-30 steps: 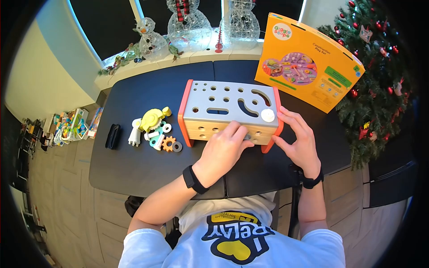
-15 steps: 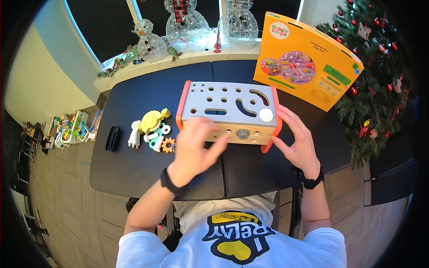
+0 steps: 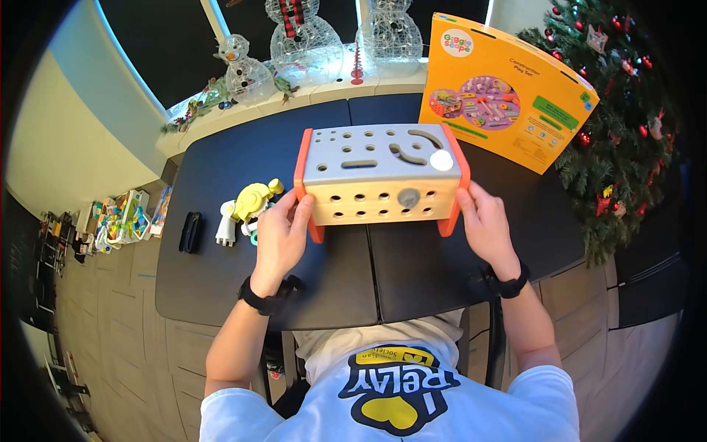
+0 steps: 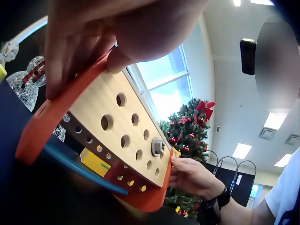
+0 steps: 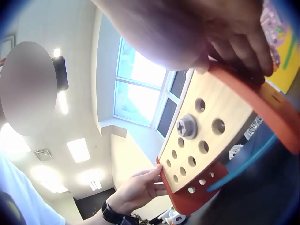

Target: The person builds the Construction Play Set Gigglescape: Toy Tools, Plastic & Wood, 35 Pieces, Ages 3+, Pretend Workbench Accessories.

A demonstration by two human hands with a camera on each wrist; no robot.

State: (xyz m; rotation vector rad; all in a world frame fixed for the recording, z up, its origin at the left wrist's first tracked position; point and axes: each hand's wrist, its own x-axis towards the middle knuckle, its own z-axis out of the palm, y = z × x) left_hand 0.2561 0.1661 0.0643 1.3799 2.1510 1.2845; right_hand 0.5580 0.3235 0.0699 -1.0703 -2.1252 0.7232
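A toy workbench has a grey top, a wooden front panel with rows of holes, and red end panels. My left hand holds its left end panel, thumb at the front edge and fingers along the outer side. At the opposite end, my right hand grips the other red panel the same way. A grey bolt with a cross slot sits in a hole of the front panel. On the top's right corner is a white round piece.
Left of the workbench lie yellow toy parts, a white piece and a dark case. An orange play set box stands at the back right, beside a decorated tree. Lit snowmen line the window ledge.
My left hand let go of the bolt and moved left to the workbench's left end. The workbench now shows more of its front panel, and my right hand grips its right end.
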